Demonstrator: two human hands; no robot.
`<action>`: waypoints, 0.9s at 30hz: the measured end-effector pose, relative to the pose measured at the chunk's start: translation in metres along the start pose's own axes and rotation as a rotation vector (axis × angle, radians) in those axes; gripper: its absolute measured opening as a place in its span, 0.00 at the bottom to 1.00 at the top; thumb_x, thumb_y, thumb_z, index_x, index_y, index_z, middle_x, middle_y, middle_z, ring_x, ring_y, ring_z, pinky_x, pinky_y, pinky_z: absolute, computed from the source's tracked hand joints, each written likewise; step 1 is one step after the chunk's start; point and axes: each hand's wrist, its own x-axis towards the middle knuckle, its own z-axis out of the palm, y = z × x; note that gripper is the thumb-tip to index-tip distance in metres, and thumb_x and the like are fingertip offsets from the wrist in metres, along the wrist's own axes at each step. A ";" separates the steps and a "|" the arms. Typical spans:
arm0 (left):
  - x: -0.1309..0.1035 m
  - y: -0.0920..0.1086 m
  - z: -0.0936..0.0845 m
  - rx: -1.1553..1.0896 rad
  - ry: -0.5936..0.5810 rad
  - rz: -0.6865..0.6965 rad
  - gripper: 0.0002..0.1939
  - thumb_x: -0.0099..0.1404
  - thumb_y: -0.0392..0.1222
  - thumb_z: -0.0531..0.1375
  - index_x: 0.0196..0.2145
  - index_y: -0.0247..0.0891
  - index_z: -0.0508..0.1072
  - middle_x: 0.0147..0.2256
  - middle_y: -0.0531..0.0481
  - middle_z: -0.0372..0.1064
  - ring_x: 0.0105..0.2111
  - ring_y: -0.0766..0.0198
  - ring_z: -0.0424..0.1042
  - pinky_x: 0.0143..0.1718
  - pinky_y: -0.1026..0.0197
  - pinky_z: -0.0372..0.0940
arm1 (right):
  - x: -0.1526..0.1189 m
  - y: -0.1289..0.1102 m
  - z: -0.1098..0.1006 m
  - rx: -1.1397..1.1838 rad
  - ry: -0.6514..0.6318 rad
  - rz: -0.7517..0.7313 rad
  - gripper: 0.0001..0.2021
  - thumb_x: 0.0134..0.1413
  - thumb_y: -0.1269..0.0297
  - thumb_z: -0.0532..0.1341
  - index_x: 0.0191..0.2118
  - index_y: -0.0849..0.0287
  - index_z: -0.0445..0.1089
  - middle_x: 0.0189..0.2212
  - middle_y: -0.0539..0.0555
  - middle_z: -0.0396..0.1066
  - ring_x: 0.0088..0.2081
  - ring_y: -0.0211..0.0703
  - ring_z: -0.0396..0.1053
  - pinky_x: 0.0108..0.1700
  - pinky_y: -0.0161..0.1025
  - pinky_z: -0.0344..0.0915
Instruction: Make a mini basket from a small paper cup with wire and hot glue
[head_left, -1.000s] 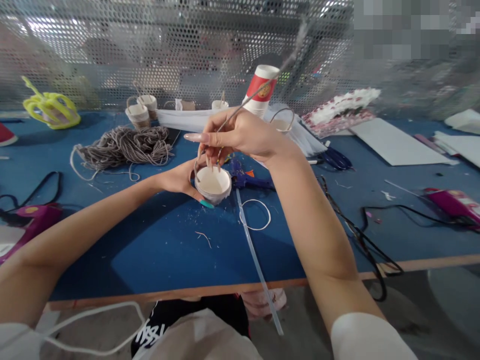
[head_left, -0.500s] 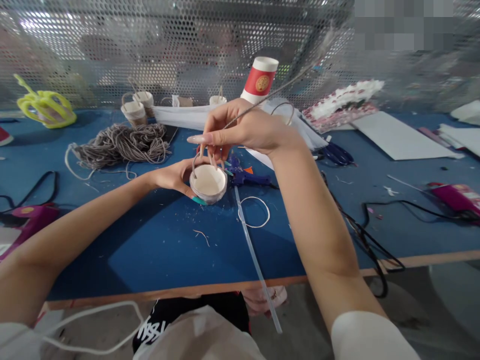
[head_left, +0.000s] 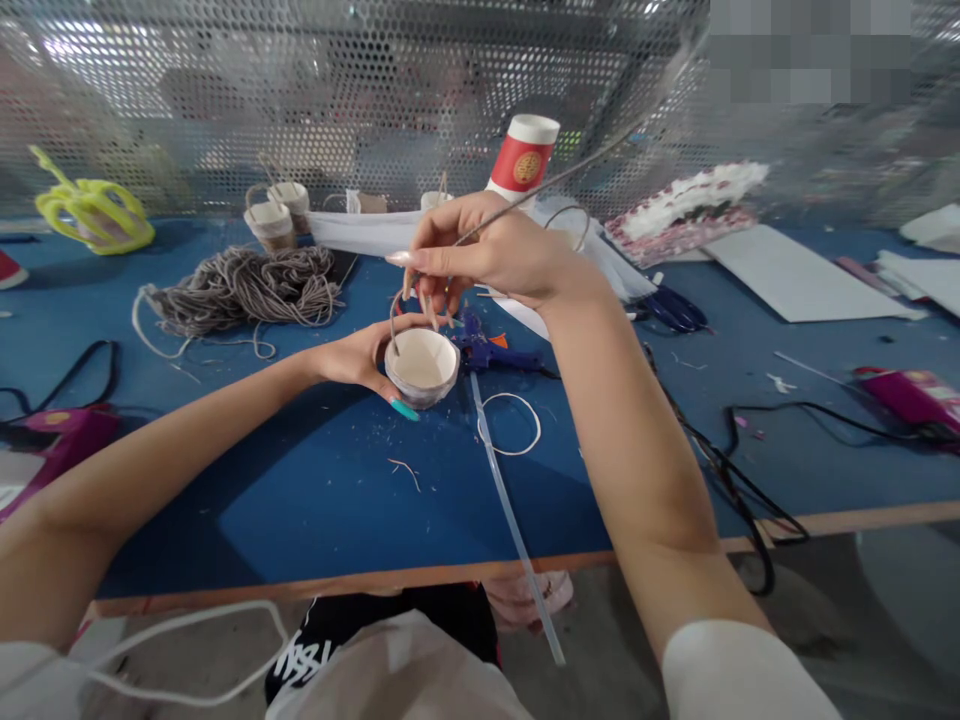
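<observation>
My left hand (head_left: 364,352) is closed round the side of a small white paper cup (head_left: 424,362), its open mouth turned up toward me. Above the cup, my right hand (head_left: 480,250) pinches a thin grey cord (head_left: 551,182). One stretch of the cord curves down from the fingers into the cup's left inner side; the other runs up and away to the upper right. Just right of the cup lies a blue glue gun (head_left: 501,356), with a long clear glue stick (head_left: 512,515) reaching past the table's front edge.
A heap of grey cord (head_left: 244,290) lies at left, with small cord-handled cups (head_left: 270,225) behind it. A red-and-white paper cup (head_left: 525,155) stands at the back. Magenta glue guns (head_left: 67,440) lie at both sides. Black cables (head_left: 731,470) and white boards (head_left: 806,270) are at right.
The cup has shifted slightly to the right and turned a little in my left hand. My right hand has risen slightly, with the cord still pinched.
</observation>
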 end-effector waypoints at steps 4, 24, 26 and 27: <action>-0.001 -0.002 0.000 -0.040 -0.001 -0.033 0.45 0.39 0.32 0.71 0.56 0.40 0.62 0.54 0.41 0.64 0.55 0.48 0.62 0.57 0.46 0.57 | -0.002 -0.008 0.003 -0.047 0.042 0.016 0.10 0.49 0.61 0.65 0.29 0.62 0.68 0.21 0.48 0.71 0.20 0.29 0.66 0.20 0.26 0.63; -0.004 0.001 -0.012 -0.177 -0.184 -0.194 0.42 0.39 0.34 0.69 0.54 0.29 0.63 0.54 0.36 0.63 0.53 0.46 0.63 0.52 0.51 0.59 | 0.003 0.005 0.009 -0.254 -0.075 -0.060 0.14 0.46 0.58 0.66 0.33 0.61 0.64 0.21 0.45 0.63 0.23 0.30 0.61 0.24 0.31 0.57; -0.004 0.000 -0.013 -0.166 -0.194 -0.192 0.42 0.39 0.35 0.70 0.54 0.30 0.62 0.55 0.36 0.62 0.54 0.46 0.61 0.52 0.52 0.59 | 0.005 0.008 0.013 -0.344 -0.032 -0.039 0.15 0.45 0.57 0.67 0.32 0.60 0.63 0.23 0.45 0.63 0.24 0.31 0.59 0.25 0.32 0.56; -0.004 -0.001 -0.014 -0.164 -0.199 -0.194 0.42 0.39 0.35 0.70 0.54 0.31 0.62 0.55 0.36 0.62 0.54 0.46 0.61 0.53 0.52 0.59 | 0.005 0.009 0.015 -0.403 -0.004 -0.026 0.15 0.44 0.58 0.67 0.31 0.60 0.62 0.23 0.46 0.62 0.25 0.31 0.59 0.26 0.32 0.55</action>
